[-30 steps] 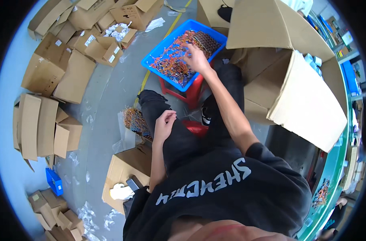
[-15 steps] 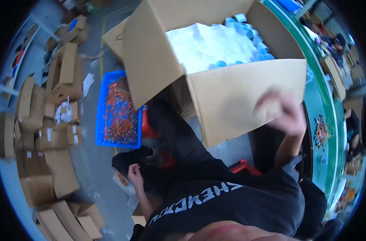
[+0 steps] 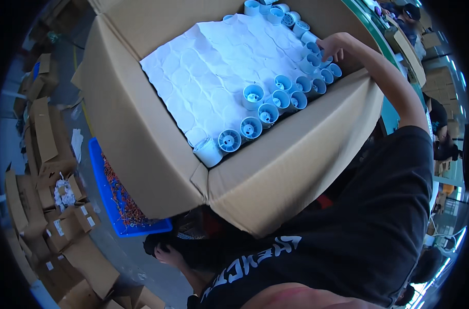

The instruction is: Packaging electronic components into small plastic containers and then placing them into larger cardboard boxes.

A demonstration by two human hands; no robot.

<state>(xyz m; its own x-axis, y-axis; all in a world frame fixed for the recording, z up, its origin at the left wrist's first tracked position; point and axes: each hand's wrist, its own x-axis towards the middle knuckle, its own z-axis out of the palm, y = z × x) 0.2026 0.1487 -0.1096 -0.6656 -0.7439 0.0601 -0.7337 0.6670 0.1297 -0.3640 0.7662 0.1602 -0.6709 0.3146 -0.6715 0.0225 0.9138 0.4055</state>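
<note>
My right hand [image 3: 333, 45] outstretched into the large cardboard box [image 3: 142, 134], fingers curled on a white plastic cup [image 3: 311, 62] at the far row, left hand [image 3: 165, 253] low by my knee, grip unclear.

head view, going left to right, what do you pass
flattened boxes → blue bin → big carton → white sheet → white cups → right hand → green belt
</note>
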